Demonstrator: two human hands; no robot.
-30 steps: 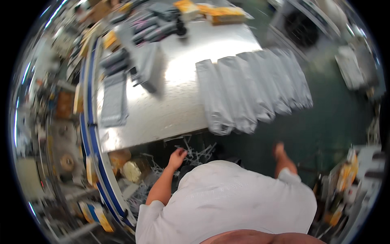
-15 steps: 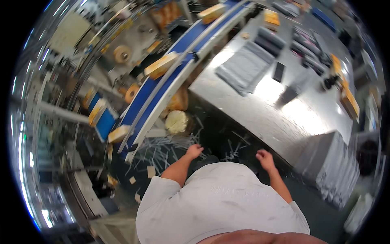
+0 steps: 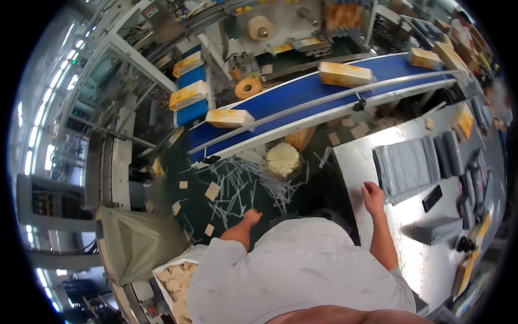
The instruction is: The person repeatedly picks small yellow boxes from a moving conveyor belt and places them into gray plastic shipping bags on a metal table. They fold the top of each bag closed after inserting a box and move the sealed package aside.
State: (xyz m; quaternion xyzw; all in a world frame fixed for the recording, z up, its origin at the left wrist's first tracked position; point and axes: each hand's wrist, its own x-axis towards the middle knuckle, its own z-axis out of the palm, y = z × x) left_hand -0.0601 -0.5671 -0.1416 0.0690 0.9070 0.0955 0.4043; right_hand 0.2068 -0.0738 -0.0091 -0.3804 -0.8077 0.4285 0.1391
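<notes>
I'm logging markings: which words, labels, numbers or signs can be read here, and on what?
None reads clearly.
White shirt: faint, upside-down lettering, not clearly legible.
Red-and-white label on grey machine panel: too small.
Yellow-and-white packs on blue belt: any print too blurred.

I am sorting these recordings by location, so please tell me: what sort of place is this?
Probably a factory packing area: a blue conveyor belt bears yellow-and-white packs, and a metal table holds flat grey bags.

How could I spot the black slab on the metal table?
Find the metal table at the picture's right. Between the grey stack and the grey packet lies the black slab. Unlike both, it is a small, thin, dark rectangle.
</notes>
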